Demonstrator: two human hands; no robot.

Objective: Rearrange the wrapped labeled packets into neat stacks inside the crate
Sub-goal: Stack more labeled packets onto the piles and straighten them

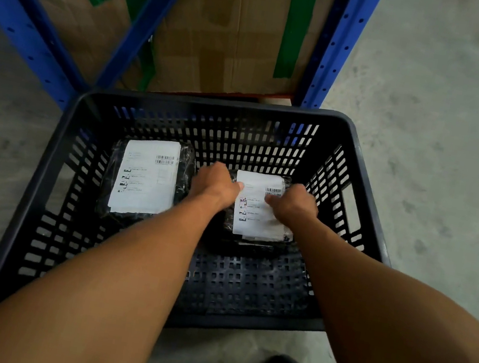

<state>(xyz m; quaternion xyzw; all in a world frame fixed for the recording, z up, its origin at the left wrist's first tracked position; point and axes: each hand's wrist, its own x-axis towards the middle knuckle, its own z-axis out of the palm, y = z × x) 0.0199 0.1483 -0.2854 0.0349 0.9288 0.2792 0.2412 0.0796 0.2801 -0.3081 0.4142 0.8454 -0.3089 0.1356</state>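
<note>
Both hands, left (215, 185) & right (293, 205), grip right packet (256, 213) in crate (58, 133); 2nd packet (147, 178) lies at left.

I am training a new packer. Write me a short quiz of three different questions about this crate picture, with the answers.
1. True or false: both hands rest on the same packet.
2. How many labelled packet tops show in the crate?
3. Which stands behind the crate: A) blue shelving with cardboard boxes, B) a white wall, C) a trolley?

Key:
1. True: the left hand and the right hand are on the right packet.
2. Two; the other is the left packet.
3. A: the blue shelving with cardboard boxes.
</note>
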